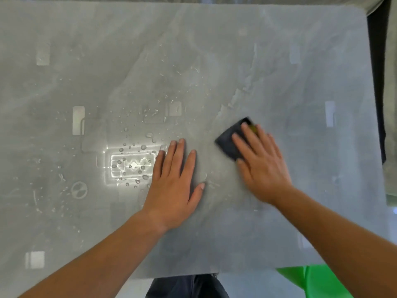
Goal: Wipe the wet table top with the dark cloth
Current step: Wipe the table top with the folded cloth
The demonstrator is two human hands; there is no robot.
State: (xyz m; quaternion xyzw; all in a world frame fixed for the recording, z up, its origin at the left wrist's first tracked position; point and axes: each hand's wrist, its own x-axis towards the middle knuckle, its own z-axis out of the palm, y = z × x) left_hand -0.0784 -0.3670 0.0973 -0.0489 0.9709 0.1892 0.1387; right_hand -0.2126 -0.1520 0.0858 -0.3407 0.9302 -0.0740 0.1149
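The right hand [261, 164] lies flat on the dark cloth [228, 143], fingers straight and slightly fanned, pressing it down onto the table top [214, 61]; nothing is curled round the cloth or pinching it. The palm and the bases of the fingers cover its lower right part. The forearm comes in from the lower right corner of the frame and the fingers point toward the upper left.

The cloth sits right of the frame's centre. It is a small folded square, almost black, turned like a diamond, with a sliver of yellow [254, 127] showing at its upper edge beside the fingertips. Its left edge is slightly blurred.

The left hand [175, 188] rests palm down on the bare table just left of the cloth, apart from it, with fingers straight and spread and the thumb out to the right. Its forearm comes in from the lower left.

Water drops [137, 160] bead on the grey surface left of and above this hand, thickest around a bright reflection. Near the cloth the surface shows faint smears. Something green [309, 280] shows below the table edge at lower right.
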